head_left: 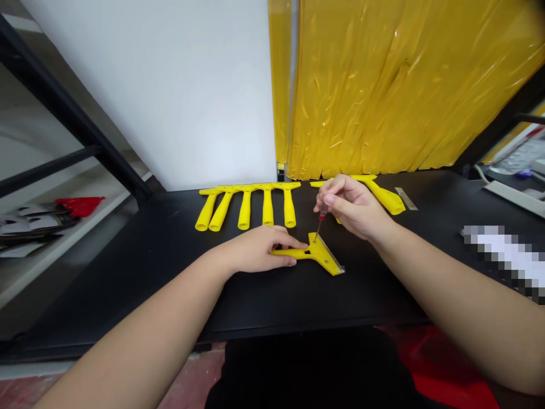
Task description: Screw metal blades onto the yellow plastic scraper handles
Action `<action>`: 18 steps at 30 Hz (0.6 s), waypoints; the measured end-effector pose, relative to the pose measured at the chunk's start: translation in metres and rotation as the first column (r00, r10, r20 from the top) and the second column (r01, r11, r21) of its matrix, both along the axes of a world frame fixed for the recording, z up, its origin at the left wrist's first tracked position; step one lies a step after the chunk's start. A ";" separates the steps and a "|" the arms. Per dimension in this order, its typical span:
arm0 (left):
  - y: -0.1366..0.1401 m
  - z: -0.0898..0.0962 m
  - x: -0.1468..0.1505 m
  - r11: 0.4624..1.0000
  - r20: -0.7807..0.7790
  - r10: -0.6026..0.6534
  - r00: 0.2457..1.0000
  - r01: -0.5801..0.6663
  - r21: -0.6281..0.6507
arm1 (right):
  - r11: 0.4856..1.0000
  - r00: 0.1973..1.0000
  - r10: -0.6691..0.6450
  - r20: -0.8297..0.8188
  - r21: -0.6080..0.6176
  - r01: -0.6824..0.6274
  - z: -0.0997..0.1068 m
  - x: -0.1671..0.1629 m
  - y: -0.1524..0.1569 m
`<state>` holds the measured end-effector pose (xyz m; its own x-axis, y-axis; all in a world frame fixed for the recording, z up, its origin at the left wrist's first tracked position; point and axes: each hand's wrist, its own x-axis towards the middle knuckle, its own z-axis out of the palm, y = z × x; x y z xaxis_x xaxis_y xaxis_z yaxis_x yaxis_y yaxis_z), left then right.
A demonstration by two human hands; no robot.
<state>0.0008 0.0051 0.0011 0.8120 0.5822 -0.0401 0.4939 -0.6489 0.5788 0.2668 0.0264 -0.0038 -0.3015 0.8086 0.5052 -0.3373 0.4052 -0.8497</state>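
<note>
A yellow scraper (326, 257) lies flat on the black tabletop, its handle to the left and its bladed edge facing right. My left hand (259, 250) is closed around the handle, thumb on the near side and fingers on the far side. Above the scraper, my right hand (351, 205) pinches the red handle of a small screwdriver (322, 215). The screwdriver's thin shaft points down, and its tip meets the scraper head at its far screw spot. Another screw shows nearer the head's middle.
Several yellow scrapers (244, 210) stand in a row along the back of the black table (179, 284). Behind my right hand lie more yellow scraper parts (389, 197) and a thin metal blade (406, 199). A pixelated white item (502, 250) is at right.
</note>
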 end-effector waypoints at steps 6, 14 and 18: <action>0.001 -0.005 -0.002 1.000 0.013 0.003 1.000 -0.003 -0.009 | 0.955 0.986 0.165 0.028 -0.254 -0.152 0.012 0.000 -0.010; 0.001 -0.002 -0.001 1.000 0.002 0.009 1.000 -0.009 -0.012 | 0.896 0.950 0.174 -0.260 -0.357 -0.262 0.010 -0.020 -0.020; 0.001 -0.002 -0.001 1.000 0.020 0.000 1.000 0.000 -0.009 | 0.914 0.972 0.151 -0.180 -0.350 -0.206 0.008 -0.017 -0.013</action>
